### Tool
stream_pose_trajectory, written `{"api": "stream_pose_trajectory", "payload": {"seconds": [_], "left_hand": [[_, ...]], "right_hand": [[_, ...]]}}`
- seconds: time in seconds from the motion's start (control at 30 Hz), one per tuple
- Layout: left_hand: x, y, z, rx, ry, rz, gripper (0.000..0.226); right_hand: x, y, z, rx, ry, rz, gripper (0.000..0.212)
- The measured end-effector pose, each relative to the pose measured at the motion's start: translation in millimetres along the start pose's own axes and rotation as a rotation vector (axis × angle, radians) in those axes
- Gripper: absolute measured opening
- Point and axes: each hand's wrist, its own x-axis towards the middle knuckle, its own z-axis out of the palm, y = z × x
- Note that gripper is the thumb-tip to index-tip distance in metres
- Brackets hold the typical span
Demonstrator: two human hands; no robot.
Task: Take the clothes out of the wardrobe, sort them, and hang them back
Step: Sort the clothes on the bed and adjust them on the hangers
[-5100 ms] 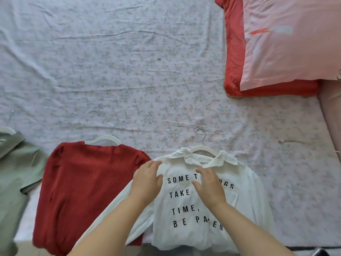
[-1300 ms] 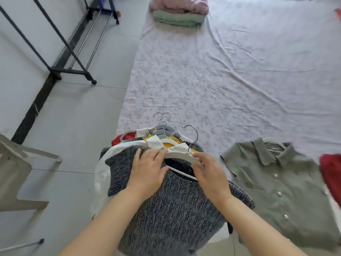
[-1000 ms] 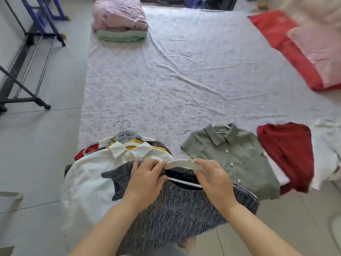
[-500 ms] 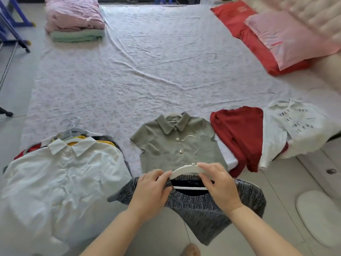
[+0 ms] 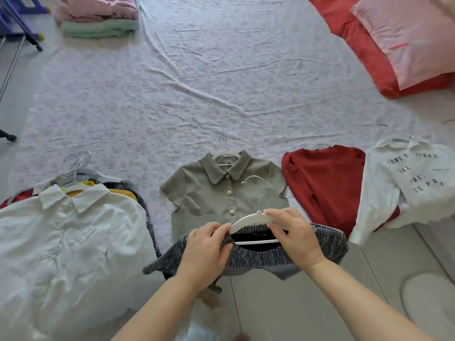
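Much of what we see is partly hidden. The pile of hangered clothes at eight o'clock is cut by the left edge, and under its top piece, a crinkled white collared shirt, we can only make out slivers of yellow, red and dark check fabric; the bunched metal hooks overlap, so we cannot count them surely. The printed white shirt at three o'clock is blurred, its black lettering only half legible, and it overlaps the edge of the red ribbed sweater. Low in the frame, between our forearms, a pale blurred shape is too indistinct to name.

At the centre we hold a grey-and-black marled knit top on a curved white plastic hanger, off the sheet's near edge and just in front of the olive button-front shirt. Our left hand is closed around the knit shoulder and the hanger's left arm; our right hand pinches the hanger's right arm, fingers curled over it. The thin wire hook arcs over the olive shirt.

Three garments lie flat in a row on the wrinkled floral bedsheet: olive, red, white. At one o'clock a pink pillow rests on a red one; at eleven o'clock sit folded pink and mint blankets.
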Motion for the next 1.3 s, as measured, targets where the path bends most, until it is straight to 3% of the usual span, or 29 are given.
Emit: {"api": "stream_pose_trajectory", "payload": {"seconds": [0.2,0.53,0.73,1.0,1.3], "left_hand": [[74.0,-30.9,-0.4,0.011,0.022,-0.013,0.041],[173.2,-91.0,20.8,0.032,0.015,-0.218,0.044],[195.9,-122.6,60.4,0.054,-0.018,-0.35,0.049],[174.9,-121.6,61.9,0.055,-0.063,-0.435,0.045],[134.3,-116.1,-23.9,0.097,0.023,-0.558,0.048]], "right_hand": [[82.2,4.8,11.9,0.0,-0.018,0.016,0.031],[214.8,32.8,65.8,0.066,-0.149,0.019,0.028],[275.8,74.0,125.1,-0.122,-0.286,0.126,0.039],[245.9,62.8,139.7,-0.249,-0.454,0.088,0.042],[213.9,-36.1,128.7,-0.296,-0.589,-0.085,0.046]]}}
